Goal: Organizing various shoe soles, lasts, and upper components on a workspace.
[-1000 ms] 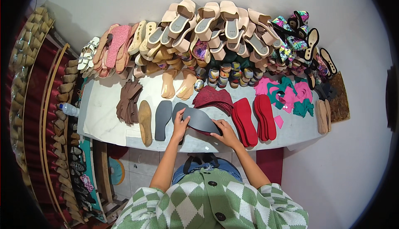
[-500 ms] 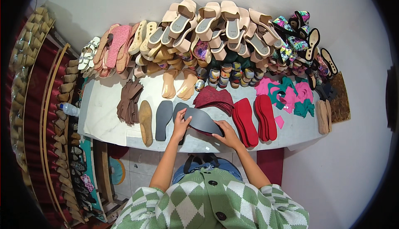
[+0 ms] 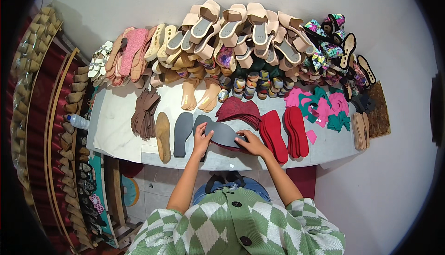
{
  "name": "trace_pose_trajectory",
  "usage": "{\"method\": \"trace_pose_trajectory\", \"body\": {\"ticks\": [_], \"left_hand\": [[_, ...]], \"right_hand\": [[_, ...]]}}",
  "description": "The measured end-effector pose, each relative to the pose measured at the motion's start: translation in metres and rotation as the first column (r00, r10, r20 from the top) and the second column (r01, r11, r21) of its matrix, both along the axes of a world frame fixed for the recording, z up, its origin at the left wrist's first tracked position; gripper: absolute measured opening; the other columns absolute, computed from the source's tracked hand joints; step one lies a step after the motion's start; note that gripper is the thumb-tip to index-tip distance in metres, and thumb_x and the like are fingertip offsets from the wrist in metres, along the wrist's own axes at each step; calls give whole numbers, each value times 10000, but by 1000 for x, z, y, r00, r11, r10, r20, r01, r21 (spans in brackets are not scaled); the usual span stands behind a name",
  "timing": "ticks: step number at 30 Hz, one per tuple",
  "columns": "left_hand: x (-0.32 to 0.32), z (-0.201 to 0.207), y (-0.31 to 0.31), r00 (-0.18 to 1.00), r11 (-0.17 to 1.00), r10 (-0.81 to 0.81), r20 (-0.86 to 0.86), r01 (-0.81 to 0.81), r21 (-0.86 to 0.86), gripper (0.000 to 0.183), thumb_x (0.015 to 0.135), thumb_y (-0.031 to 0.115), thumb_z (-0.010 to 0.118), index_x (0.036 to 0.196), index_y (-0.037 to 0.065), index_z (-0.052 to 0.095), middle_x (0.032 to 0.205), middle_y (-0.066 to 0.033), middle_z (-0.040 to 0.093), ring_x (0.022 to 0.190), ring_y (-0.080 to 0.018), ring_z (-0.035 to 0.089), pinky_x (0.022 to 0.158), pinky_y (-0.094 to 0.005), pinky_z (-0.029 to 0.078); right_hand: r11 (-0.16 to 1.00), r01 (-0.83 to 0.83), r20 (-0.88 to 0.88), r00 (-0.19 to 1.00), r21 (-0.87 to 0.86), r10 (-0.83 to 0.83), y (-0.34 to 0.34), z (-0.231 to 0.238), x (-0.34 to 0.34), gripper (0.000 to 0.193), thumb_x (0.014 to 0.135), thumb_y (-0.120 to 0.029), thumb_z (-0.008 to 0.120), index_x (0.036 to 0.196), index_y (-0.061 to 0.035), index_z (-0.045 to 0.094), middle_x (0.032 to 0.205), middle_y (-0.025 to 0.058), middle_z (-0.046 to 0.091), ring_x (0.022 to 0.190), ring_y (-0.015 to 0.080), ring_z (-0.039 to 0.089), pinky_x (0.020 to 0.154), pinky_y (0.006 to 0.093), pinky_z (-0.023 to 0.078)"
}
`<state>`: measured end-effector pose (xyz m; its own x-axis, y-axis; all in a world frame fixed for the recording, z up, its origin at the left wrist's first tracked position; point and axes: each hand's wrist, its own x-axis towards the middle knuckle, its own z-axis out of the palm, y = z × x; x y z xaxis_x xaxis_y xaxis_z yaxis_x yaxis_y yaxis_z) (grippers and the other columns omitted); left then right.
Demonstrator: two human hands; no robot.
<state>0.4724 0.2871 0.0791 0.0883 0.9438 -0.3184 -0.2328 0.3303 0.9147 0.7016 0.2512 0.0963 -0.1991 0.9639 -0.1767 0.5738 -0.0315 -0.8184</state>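
Over the front of the table, both my hands hold a smooth dark grey shoe sole piece (image 3: 223,135), tilted and slightly curved, with a maroon layer showing along its lower edge. My left hand (image 3: 202,140) is closed on its left end, thumb on top. At the right end, my right hand (image 3: 251,144) grips the edge with its fingers on the grey face. Another grey sole (image 3: 200,119) lies partly hidden behind my left hand. Left of it are a flat grey sole (image 3: 183,134) and a brown wooden-looking sole form (image 3: 163,137). Maroon patterned pieces (image 3: 238,111) are stacked just behind.
Red insole stacks (image 3: 273,137) lie to the right, near pink and green scraps (image 3: 320,104). Brown strips (image 3: 145,115) and tan insoles (image 3: 189,93) lie left. Heeled sandals (image 3: 229,23) are piled along the wall. A rack of shoe forms (image 3: 74,97) stands at the left.
My right hand has shifted its hold slightly up and inward on the grey sole piece, which now lies a little flatter. The left hand stays nearly in place.
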Motion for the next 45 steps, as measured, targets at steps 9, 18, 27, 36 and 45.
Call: {"method": "trace_pose_trajectory", "body": {"ticks": [9,18,27,36,45], "left_hand": [[-6,-10,-4,1000,998,1,6,-2,70,474,841,57,598,1256,91,371,1251,-72,443,964,-112,558,583,-185,488],[-4,9,18,993,993,-115,27,116,-10,461,815,6,609,1229,44,411,1239,-105,479,1014,-135,547,708,-223,492],[8,5,38,979,977,-200,-38,197,-76,452,805,105,661,1199,40,450,1140,-48,567,896,-102,578,573,-206,464],[7,-5,28,987,929,120,-104,-148,-339,252,806,204,684,996,56,612,829,-6,626,694,-78,564,594,-205,439],[27,-34,24,948,961,249,-197,-268,-74,181,824,147,655,912,-9,634,810,-37,633,705,-98,567,649,-213,439]], "right_hand": [[961,-160,100,977,-226,186,60,5,-10,426,864,-414,552,1040,-35,632,950,106,652,878,179,596,809,297,442],[890,-237,-466,884,-389,32,107,-11,-26,320,873,-305,586,1044,-45,656,940,2,638,850,72,534,781,215,415],[921,-65,-434,893,-384,-117,114,-29,-37,221,828,-226,656,899,-18,673,805,9,634,718,80,551,657,230,444],[939,-38,-467,874,-342,-134,112,-30,-48,225,811,-209,668,818,16,660,741,11,617,676,83,538,597,233,437],[996,50,-48,998,68,-46,116,-37,-69,370,835,-344,607,729,9,638,674,121,603,606,168,562,584,331,425]]}}
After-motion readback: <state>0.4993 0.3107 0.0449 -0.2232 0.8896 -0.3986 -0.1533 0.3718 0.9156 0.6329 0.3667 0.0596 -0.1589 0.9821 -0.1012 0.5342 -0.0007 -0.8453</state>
